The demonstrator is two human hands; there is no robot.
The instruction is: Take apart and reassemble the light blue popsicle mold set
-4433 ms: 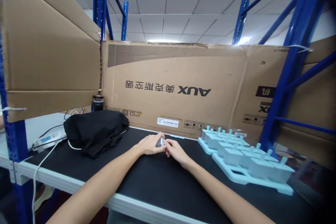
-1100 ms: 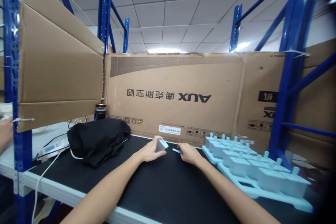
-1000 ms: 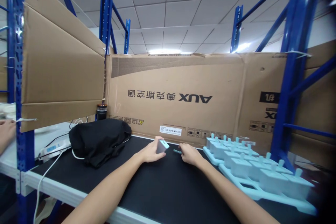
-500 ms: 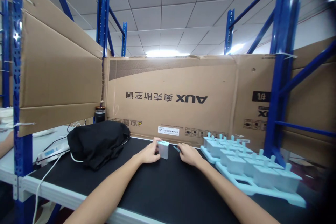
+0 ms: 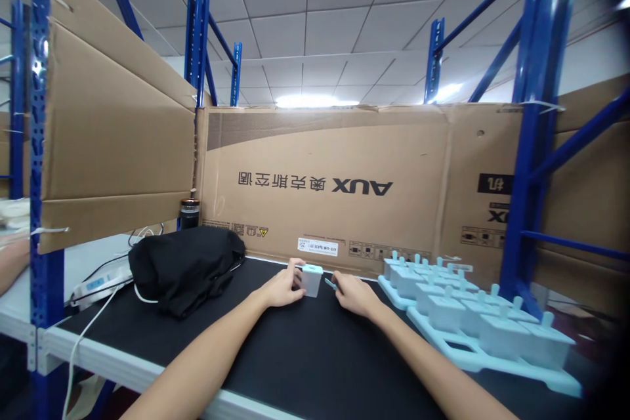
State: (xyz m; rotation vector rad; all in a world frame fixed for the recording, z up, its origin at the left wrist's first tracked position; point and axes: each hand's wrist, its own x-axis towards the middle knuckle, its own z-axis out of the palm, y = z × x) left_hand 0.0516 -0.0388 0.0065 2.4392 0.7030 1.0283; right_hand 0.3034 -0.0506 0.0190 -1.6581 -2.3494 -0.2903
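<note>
Between the thumb and fingers of my left hand (image 5: 284, 287) is a small ice pop mold (image 5: 311, 282), held upright at the black tabletop. Its body is translucent white and its lid is light blue. To the right of it, my right hand (image 5: 354, 292) is closed on a thin light-blue ice pop stick (image 5: 330, 284). The stick's tip points left towards the mold, with a gap between them. My right fingers hide the stick's other end. Whether the mold's base touches the table, I cannot tell.
Light-blue trays (image 5: 460, 351) with several lidded molds and upright sticks stand at the right. A black cloth bundle (image 5: 184, 266), a white power strip (image 5: 101, 285) and a dark jar (image 5: 189, 213) are at the left. A cardboard panel (image 5: 315, 144) closes off the back.
The mold in my left hand has turned slightly, showing its broad side more squarely. The stick in my right hand has tilted a little. The whole view has shifted slightly.
</note>
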